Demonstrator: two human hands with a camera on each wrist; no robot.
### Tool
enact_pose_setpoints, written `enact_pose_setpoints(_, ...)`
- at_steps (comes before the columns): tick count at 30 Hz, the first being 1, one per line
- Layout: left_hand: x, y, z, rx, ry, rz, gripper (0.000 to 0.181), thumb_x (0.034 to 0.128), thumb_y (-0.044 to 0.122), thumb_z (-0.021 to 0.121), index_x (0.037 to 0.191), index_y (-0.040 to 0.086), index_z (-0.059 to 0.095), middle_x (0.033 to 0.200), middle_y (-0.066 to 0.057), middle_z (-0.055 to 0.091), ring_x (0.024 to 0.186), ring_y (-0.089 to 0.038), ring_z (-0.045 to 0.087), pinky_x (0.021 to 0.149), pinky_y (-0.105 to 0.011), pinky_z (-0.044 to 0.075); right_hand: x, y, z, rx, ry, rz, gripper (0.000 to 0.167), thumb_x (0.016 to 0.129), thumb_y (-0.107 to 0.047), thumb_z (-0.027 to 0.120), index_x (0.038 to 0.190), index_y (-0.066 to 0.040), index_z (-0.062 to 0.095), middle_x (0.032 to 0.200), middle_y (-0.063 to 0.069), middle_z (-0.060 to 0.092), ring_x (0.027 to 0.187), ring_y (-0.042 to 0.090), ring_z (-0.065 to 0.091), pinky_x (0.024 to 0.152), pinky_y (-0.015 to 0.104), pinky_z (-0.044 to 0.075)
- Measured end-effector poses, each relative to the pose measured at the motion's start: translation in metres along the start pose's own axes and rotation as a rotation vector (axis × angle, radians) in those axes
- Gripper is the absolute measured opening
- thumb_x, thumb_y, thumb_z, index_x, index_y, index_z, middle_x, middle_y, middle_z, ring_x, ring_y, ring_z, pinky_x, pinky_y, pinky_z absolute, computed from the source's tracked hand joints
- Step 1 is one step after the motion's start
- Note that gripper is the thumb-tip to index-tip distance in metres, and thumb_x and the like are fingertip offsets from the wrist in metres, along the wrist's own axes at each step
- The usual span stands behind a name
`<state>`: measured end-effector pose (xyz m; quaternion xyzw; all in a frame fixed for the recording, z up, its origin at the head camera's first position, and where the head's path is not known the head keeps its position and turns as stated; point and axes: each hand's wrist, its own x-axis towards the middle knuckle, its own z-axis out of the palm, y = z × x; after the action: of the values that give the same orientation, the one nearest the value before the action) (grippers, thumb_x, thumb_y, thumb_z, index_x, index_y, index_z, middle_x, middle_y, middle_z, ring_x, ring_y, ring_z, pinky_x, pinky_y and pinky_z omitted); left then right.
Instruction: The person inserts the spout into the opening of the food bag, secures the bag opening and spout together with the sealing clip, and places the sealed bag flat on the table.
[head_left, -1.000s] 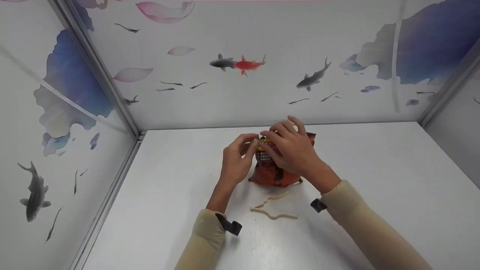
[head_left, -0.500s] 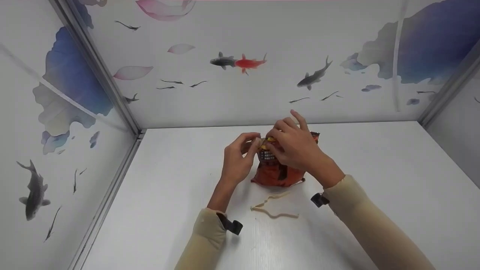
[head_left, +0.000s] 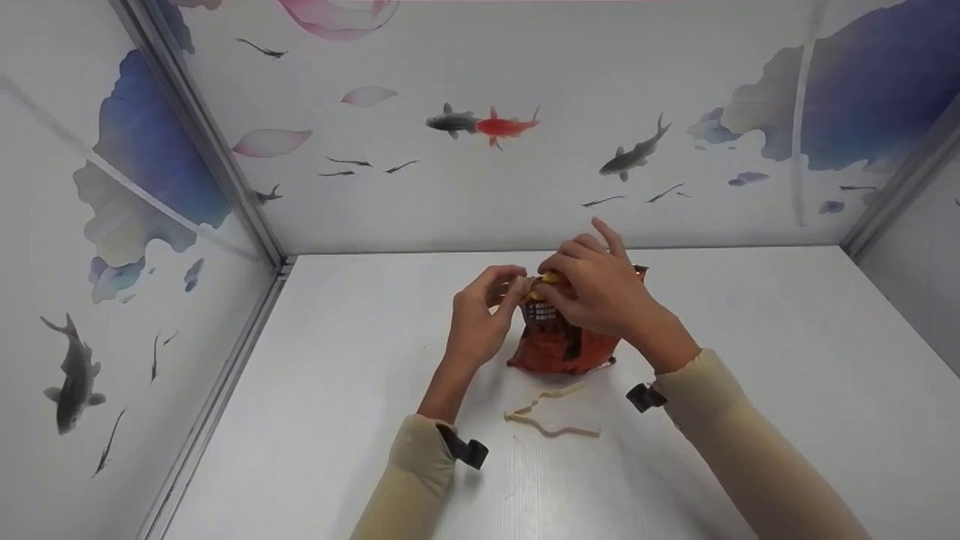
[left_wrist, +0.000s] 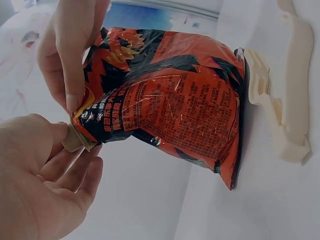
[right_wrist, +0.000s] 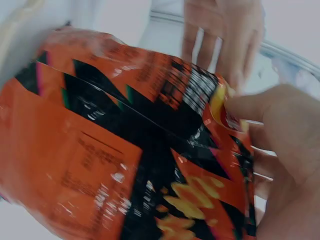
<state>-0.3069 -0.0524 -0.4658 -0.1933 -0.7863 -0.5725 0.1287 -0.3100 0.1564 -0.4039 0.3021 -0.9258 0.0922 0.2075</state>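
Note:
An orange and black snack bag (head_left: 559,352) stands upright on the white table in the head view, partly hidden by the hands. At its upper left corner my left hand (head_left: 480,319) pinches the edge between thumb and fingers. A small beige piece (left_wrist: 75,138) shows at that pinched corner in the left wrist view; what it is I cannot tell. My right hand (head_left: 604,292) grips the bag's top edge, thumb on the near side, over a yellow patch. In front of the bag lies a cream plastic bag clip (head_left: 551,429), spread into a V.
The white table (head_left: 337,397) ends at a back wall (head_left: 360,217) printed with fish and petals, close behind the bag. A side wall (head_left: 45,247) rises at the left. Black wrist straps (head_left: 471,452) sit at both sleeve cuffs.
My right hand has shifted slightly rightward, opening a small gap between its fingertips and my left hand. The bag's top has moved a little with it. The clip lies still.

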Motion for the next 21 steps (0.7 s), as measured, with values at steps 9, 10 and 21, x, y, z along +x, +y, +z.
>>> enact_pose_setpoints(9,-0.0023,-0.0008,0.0049,0.006,-0.016,0.024,0.029,0.1119,0.029,0.063,0.135,0.013,0.070,0.131,0.001,0.076,0.118,-0.010,0.076,0.101,-0.027,0.061,0.0006,-0.0014,-0.0036,-0.017,-0.070,0.020,0.020,0.101,-0.030,0.078,0.110,-0.013,0.082,0.102,0.004,0.078,0.117,0.030,0.066,0.134,0.069,0.014)
enact_pose_setpoints(10,-0.0024,-0.0007,0.0050,0.005,-0.017,0.026,0.029,0.1120,0.029,0.063,0.135,0.013,0.070,0.131,0.000,0.075,0.118,-0.010,0.076,0.101,-0.026,0.061,0.0009,-0.0016,-0.0029,-0.017,-0.074,0.025,0.019,0.101,-0.030,0.078,0.110,-0.013,0.082,0.101,0.004,0.078,0.116,0.030,0.066,0.134,0.069,0.015)
enact_pose_setpoints(21,-0.0012,0.0018,0.0035,-0.022,-0.026,0.038,0.028,0.1114,0.027,0.064,0.136,0.014,0.070,0.134,-0.004,0.076,0.120,-0.013,0.076,0.100,-0.026,0.062,0.0047,0.0007,-0.0024,0.025,-0.106,0.039,0.021,0.101,-0.032,0.079,0.109,-0.013,0.083,0.097,0.004,0.080,0.112,0.028,0.068,0.134,0.068,0.014)
